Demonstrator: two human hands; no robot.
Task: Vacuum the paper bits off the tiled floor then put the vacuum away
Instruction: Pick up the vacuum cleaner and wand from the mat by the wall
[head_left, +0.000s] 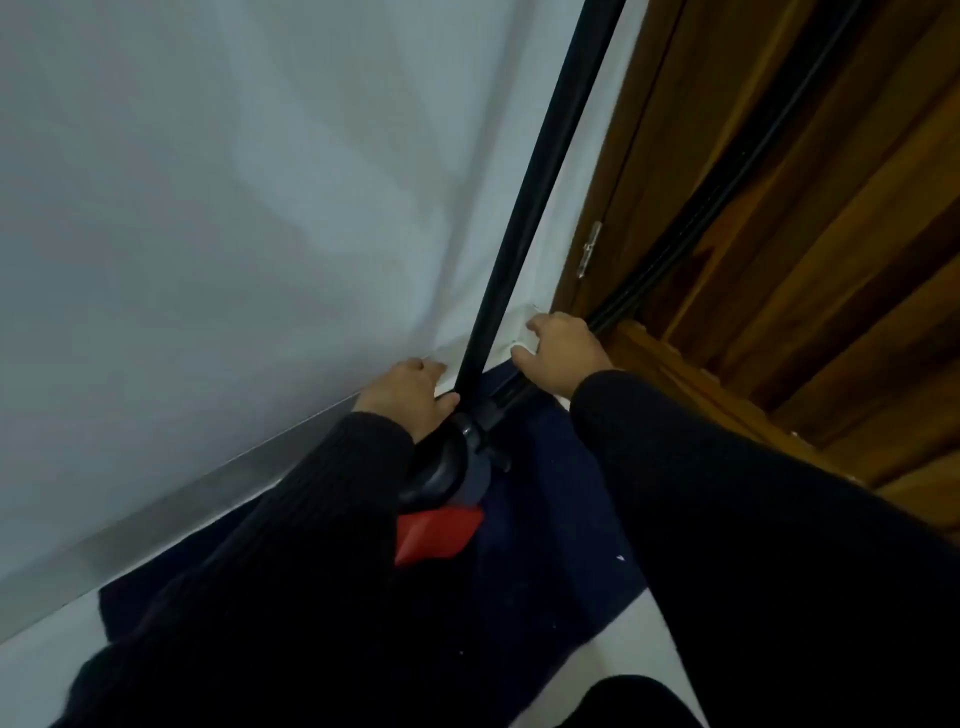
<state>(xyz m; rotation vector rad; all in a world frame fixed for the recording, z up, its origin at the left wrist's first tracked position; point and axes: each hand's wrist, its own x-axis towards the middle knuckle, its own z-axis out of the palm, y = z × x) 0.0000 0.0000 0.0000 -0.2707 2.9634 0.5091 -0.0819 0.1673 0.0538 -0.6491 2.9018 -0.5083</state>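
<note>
The vacuum stands against the white wall: its black tube (535, 208) rises from the lower middle to the top edge, with a dark joint (457, 457) and a red part (436, 535) below it. My left hand (408, 397) is at the foot of the tube, thumb hooked against it and fingers toward the wall. My right hand (561, 353) is right of the tube, its thumb and fingers around a white block (524, 338) at the wall's corner. Whether it grips the block is unclear. Both sleeves are black. A few white specks (619, 557) lie on the dark blue mat (545, 519).
A grey skirting strip (156, 514) runs along the wall's foot. A wooden door and frame (779, 234) fill the right side, with a metal hinge (589, 249). White tiled floor (644, 639) shows beside the mat. My dark knee (634, 701) is at the bottom.
</note>
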